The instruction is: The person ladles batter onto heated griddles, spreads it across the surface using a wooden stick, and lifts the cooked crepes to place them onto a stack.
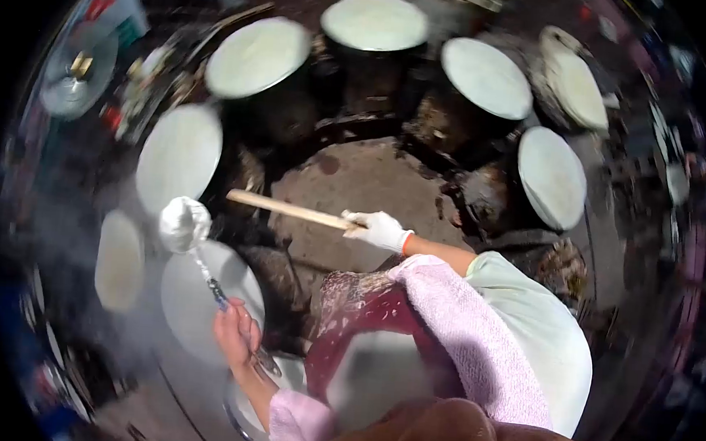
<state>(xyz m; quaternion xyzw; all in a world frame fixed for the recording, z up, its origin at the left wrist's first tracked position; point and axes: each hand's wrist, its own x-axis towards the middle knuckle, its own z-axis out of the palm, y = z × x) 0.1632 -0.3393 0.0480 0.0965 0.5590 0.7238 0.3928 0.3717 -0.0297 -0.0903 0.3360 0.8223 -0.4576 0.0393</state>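
Ladle [183,225], coated white, is gripped by the left hand [235,332], a stick [285,208] by the right hand [380,230], amid white-topped round pans [373,49].

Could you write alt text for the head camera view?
A person's bare left hand holds a white-coated ladle, and their white-gloved right hand holds a wooden stick. Pale round tops form an arc around them.

Stick [289,208]: bare wood, smooth, matt. Glove [383,230]: matt white cloth. Ladle [183,228]: metal-looking handle end, white-coated bowl. Towel [487,342]: fluffy pink cloth. Floor [359,184]: rough, matt.
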